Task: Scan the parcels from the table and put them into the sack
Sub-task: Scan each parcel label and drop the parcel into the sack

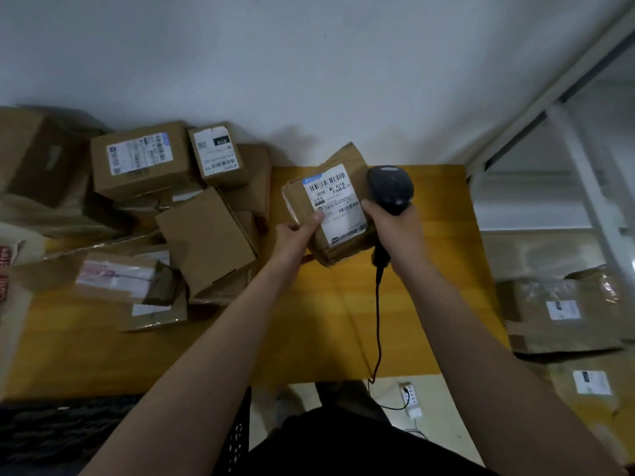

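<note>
We note the left hand (296,234) holding one parcel (338,214) above the tabletop (343,324), label tilted up. Its grip is closed on the lower left corner, thumb at the label's edge, leaving the barcodes uncovered. The right hand (397,226) has its grip wrapped round the scanner (390,187), whose head sits just beside the parcel's right edge. We judge a scan is under way. Boxes (144,159) wait piled at left. The bags (563,314) off the right edge may lie in the sack, but that part is too blurred to tell.

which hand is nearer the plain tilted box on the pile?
Left. The left hand, gripping the labelled parcel, is just right of the plain box; the right hand, holding the barcode scanner, is beyond the parcel.
</note>
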